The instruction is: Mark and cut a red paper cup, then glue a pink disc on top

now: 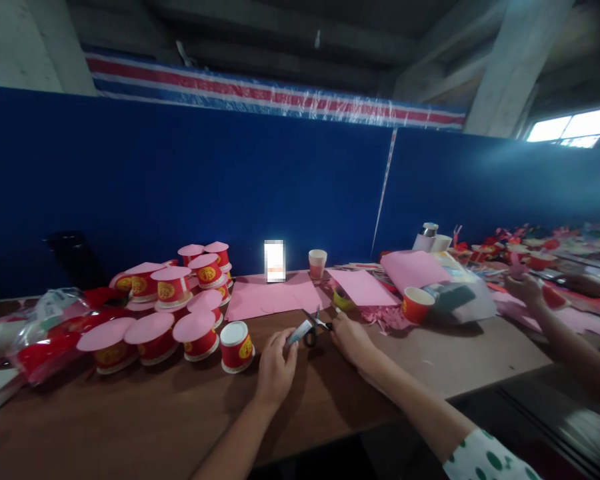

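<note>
My left hand (pixel 276 365) is closed around a small pale-blue tube (pixel 300 331), its end pointing up and to the right. My right hand (pixel 351 339) has its fingers curled; a tiny white bit (pixel 338 311) shows at the fingertips, too small to name. Between both hands lie scissors (pixel 311 336) with black handles, close to the right fingers; whether these touch the scissors I cannot tell. Just left of my left hand stands an upturned red paper cup (pixel 237 348) with a white base on top and a gold emblem.
Red cups topped with pink paper discs (pixel 195 327) crowd the left. Pink sheets (pixel 273 293), a lit phone (pixel 275 261) and an upright cup (pixel 317 264) stand behind. Another red cup (pixel 418 305) and pink shreds sit right. Another person's hand (pixel 525 290) is far right.
</note>
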`<move>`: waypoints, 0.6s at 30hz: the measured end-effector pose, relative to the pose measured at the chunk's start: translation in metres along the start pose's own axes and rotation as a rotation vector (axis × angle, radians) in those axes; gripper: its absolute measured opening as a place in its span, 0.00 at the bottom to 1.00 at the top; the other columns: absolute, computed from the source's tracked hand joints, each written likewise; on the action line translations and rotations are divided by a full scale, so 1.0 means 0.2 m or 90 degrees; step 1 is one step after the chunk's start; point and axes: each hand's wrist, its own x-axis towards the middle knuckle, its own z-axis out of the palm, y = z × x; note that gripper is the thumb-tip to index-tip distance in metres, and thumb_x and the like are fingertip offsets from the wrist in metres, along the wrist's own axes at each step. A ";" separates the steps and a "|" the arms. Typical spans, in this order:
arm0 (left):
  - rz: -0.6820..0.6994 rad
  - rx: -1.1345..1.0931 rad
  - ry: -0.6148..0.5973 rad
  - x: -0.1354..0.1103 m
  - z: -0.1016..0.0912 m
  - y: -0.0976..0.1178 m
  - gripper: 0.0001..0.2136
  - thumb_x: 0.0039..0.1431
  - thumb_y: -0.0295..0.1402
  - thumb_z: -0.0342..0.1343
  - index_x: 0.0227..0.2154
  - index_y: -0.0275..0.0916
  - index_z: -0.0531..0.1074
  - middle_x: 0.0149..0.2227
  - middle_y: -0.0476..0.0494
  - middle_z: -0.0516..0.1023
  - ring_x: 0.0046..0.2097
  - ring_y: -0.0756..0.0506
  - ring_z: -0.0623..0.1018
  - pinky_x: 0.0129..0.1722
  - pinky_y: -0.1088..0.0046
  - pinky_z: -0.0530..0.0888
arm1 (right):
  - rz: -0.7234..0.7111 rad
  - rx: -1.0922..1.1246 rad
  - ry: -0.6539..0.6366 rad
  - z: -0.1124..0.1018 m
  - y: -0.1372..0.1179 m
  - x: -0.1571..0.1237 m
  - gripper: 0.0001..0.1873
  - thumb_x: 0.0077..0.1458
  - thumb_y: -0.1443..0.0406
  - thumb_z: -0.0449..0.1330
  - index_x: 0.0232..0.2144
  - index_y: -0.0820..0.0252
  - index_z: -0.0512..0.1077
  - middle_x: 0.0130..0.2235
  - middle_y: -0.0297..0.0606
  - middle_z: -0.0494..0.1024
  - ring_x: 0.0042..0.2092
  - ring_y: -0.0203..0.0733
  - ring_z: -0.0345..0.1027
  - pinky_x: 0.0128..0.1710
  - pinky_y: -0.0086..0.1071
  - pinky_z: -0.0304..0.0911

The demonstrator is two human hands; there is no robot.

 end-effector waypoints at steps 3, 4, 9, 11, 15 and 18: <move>-0.003 -0.005 0.000 0.00 0.00 0.00 0.11 0.57 0.31 0.48 0.42 0.39 0.69 0.41 0.40 0.73 0.44 0.43 0.72 0.46 0.62 0.68 | 0.021 -0.006 0.005 0.01 0.07 0.00 0.11 0.59 0.63 0.54 0.42 0.65 0.68 0.42 0.41 0.72 0.39 0.39 0.69 0.38 0.35 0.67; -0.004 -0.008 0.001 0.00 0.00 0.00 0.11 0.57 0.31 0.48 0.42 0.39 0.69 0.41 0.40 0.73 0.44 0.43 0.72 0.46 0.62 0.68 | 0.019 -0.004 0.012 0.02 0.09 0.00 0.09 0.59 0.65 0.54 0.39 0.66 0.69 0.41 0.44 0.72 0.38 0.39 0.69 0.37 0.33 0.66; -0.014 -0.031 -0.007 0.00 0.01 -0.01 0.11 0.57 0.32 0.47 0.42 0.38 0.68 0.42 0.39 0.73 0.45 0.42 0.72 0.48 0.60 0.67 | -0.030 0.028 0.056 0.04 0.14 0.00 0.06 0.56 0.69 0.53 0.32 0.65 0.70 0.38 0.45 0.71 0.35 0.38 0.68 0.33 0.28 0.61; -0.020 -0.048 -0.020 0.00 0.01 -0.02 0.12 0.58 0.33 0.46 0.43 0.38 0.67 0.43 0.38 0.73 0.45 0.42 0.73 0.47 0.60 0.68 | -0.040 0.044 0.073 0.04 0.14 -0.01 0.06 0.55 0.69 0.53 0.31 0.65 0.69 0.37 0.44 0.71 0.32 0.38 0.67 0.32 0.28 0.60; -0.024 -0.086 -0.054 -0.01 0.03 -0.04 0.15 0.60 0.34 0.44 0.48 0.38 0.64 0.47 0.38 0.72 0.49 0.43 0.72 0.49 0.61 0.68 | -0.036 0.084 0.118 0.05 0.11 -0.04 0.05 0.55 0.71 0.52 0.30 0.64 0.68 0.35 0.42 0.71 0.32 0.38 0.66 0.32 0.28 0.59; -0.017 -0.115 -0.084 -0.01 0.03 -0.03 0.16 0.60 0.35 0.45 0.50 0.39 0.63 0.52 0.38 0.70 0.53 0.44 0.69 0.53 0.61 0.65 | -0.040 0.119 0.142 0.05 0.07 -0.05 0.06 0.55 0.71 0.52 0.28 0.63 0.68 0.33 0.39 0.72 0.33 0.37 0.66 0.33 0.27 0.59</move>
